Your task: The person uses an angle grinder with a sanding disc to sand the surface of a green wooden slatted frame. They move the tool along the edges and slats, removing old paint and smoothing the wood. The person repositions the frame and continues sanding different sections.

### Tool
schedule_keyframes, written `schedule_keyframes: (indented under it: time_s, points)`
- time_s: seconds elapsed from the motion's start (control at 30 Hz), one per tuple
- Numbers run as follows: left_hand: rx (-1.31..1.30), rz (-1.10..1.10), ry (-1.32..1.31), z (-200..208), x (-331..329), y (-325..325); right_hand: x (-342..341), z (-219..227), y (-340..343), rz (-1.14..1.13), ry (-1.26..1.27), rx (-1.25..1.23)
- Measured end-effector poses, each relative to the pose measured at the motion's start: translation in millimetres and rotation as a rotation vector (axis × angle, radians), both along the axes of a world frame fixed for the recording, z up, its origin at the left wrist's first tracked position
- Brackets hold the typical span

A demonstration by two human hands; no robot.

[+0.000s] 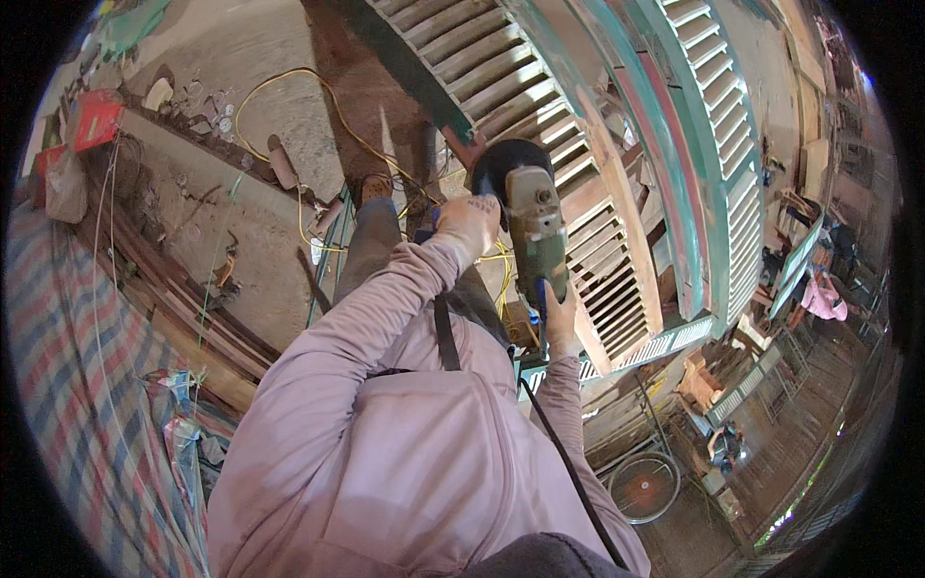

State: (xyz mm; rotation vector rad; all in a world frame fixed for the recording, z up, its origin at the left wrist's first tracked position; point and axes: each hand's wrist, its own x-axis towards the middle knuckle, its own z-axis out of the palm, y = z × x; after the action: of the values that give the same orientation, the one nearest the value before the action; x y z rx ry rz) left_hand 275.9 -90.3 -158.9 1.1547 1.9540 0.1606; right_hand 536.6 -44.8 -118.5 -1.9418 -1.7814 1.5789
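Note:
My left hand (467,223) is closed around what looks like the side handle of an angle grinder, near its head. The angle grinder (536,229) has a dull green body and a round black disc (506,162) at its far end. Lower on the body, my right hand (561,324) wraps the rear grip, with a bit of blue beside its fingers. Beneath the disc lies a louvered wooden shutter (609,252), its near slats and side rail bare wood. Dark green paint covers the shutter's far left rail (409,72). Whether the disc touches the wood I cannot tell.
More green louvered shutters (737,183) lie to the right. A yellow cord (332,91) loops over the floor at the left, by long timber pieces (193,299). A striped tarp (77,385) covers the far left side. A bicycle wheel (644,486) is at the lower right.

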Motion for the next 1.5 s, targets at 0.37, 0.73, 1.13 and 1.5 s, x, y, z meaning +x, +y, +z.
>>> schedule_keyframes:
  time_s: [0.37, 0.73, 1.13, 1.5]
  points:
    - [0.205, -0.291, -0.034, -12.6, 75.9, 5.4, 118.4, -35.7, -64.3, -0.231, -0.210, 0.053]
    - [0.201, -0.350, 0.002, -19.9, 59.7, 30.1, 96.8, -47.2, -67.5, -0.269, -0.071, 0.040]
    - [0.090, 0.157, 0.096, -19.4, -66.5, 3.4, -57.1, -30.2, 65.7, 0.252, -0.200, 0.114]
    - [0.193, 0.184, 0.026, -12.7, -75.4, 94.5, -63.6, -24.1, 157.7, 0.223, -0.082, 0.051]
